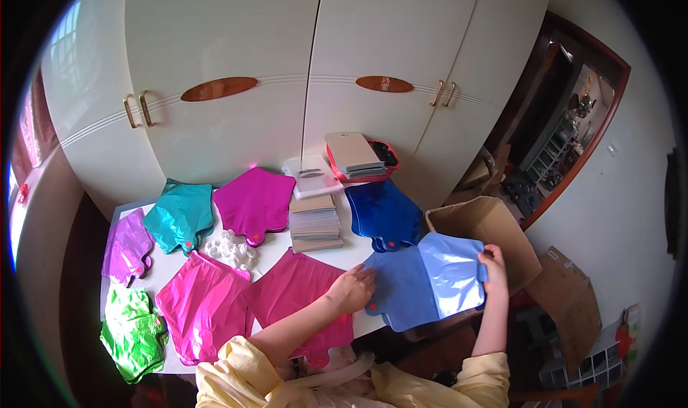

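A light blue foil balloon [423,279] lies flat at the near right corner of the white table [179,265], its right part folded over. My left hand [352,288] presses on its left edge, fingers spread. My right hand [494,265] pinches the folded right edge between thumb and fingers. Just behind it lies a stack of dark blue foil balloons [383,213]. A pink foil balloon [297,293] lies under my left forearm.
More flat foil balloons cover the table: pink [201,308], magenta [256,202], teal [179,216], purple [127,247], green [132,333]. Small white plastic pieces [229,249], stacks of cards [314,223] and a red tray [362,161] sit mid-table. An open cardboard box [494,225] stands at right. White cupboards stand behind.
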Demonstrator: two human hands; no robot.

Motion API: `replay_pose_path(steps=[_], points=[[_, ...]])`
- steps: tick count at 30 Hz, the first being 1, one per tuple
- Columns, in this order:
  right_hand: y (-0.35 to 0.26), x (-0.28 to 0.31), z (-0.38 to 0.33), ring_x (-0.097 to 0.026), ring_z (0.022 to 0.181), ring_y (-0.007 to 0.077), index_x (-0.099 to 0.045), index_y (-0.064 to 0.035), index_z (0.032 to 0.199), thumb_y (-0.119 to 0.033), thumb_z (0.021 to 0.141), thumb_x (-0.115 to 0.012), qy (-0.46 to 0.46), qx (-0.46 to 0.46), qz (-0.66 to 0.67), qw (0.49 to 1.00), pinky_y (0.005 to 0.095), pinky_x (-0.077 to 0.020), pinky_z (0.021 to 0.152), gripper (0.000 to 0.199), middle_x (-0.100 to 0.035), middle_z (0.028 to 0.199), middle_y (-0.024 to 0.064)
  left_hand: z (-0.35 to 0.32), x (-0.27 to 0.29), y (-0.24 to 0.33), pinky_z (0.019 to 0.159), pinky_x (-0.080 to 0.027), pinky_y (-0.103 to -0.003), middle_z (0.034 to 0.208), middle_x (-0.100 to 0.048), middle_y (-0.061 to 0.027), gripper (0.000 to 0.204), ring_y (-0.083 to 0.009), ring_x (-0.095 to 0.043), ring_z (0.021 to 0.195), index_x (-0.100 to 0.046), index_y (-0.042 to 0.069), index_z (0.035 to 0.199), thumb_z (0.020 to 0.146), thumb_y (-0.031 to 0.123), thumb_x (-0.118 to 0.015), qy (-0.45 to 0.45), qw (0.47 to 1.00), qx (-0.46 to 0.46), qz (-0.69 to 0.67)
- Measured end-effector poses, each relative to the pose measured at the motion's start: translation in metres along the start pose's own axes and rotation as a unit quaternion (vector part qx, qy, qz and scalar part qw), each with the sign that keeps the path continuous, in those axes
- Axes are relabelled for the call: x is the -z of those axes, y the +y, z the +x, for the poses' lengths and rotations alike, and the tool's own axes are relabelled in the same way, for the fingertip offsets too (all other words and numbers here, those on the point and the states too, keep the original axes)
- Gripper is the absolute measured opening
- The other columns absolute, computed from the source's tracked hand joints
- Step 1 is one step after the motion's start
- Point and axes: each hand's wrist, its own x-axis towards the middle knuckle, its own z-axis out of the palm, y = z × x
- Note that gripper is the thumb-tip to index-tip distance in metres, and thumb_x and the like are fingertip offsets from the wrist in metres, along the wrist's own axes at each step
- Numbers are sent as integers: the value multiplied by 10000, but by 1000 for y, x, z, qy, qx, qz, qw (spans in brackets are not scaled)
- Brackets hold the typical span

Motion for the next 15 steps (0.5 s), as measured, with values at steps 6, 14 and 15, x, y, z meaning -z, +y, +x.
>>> replay_pose_path(steps=[6, 14, 15], points=[[-69, 72, 40, -494, 793, 83, -503, -90, 1059, 49, 858, -576, 131, 245, -189, 942, 234, -421, 742, 255, -518, 867, -11, 9, -1, 9, 994, -443, -394, 1224, -571, -176, 366, -290, -558, 1158, -594, 87, 1208, 868, 186, -503, 16, 999, 5, -34], [-102, -153, 29, -576, 873, 328, -693, -97, 859, 20, 797, -543, -24, 481, -474, 738, 406, -469, 757, 200, -553, 903, 136, -2, 1, 18, 810, -559, -383, 1201, -572, -198, 413, -344, -602, 1051, -569, 112, 1261, 856, 179, -528, -20, 999, 28, -27], [-82, -169, 35, -588, 901, 321, -699, -96, 880, -18, 806, -560, -68, 475, -486, 730, 409, -480, 763, 175, -570, 926, 130, 1, 3, 20, 793, -565, -382, 1197, -573, -197, 412, -345, -606, 1042, -577, 107, 1255, 852, 179, -532, -22, 999, 28, -26]])
